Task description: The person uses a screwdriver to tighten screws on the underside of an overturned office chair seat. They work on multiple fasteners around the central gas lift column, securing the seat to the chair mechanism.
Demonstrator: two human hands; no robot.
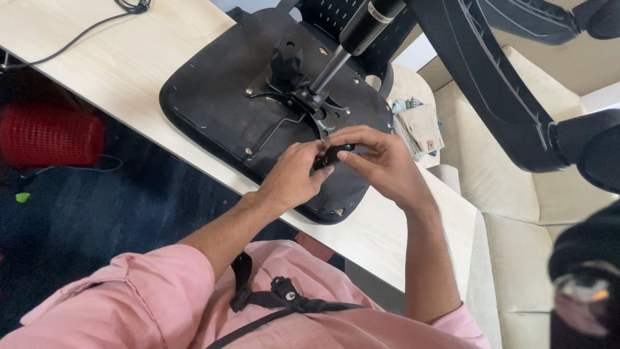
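The worktop is a long board of pale wood, and it runs slanted through the room from the upper left to the lower right. On it lies an office chair turned upside down: the black underside of the seat faces up, and it hangs a little over the near edge of the worktop. In the middle of the seat sits a metal mechanism plate, and from it a gas cylinder rises toward the black star base, which fills the upper right. A black cable lies across the far left part of the worktop.

The person stands at the near edge in a pink shirt. Both hands meet over the right part of the seat, just beside the mechanism. The left hand and the right hand pinch together a small black part; the grip of each is narrow, with fingertips closed on it from both sides.

Under the worktop the floor is dark blue. A red mesh basket stands there at the left. At the right is a cream sofa, and some folded cloth lies beyond the worktop edge.
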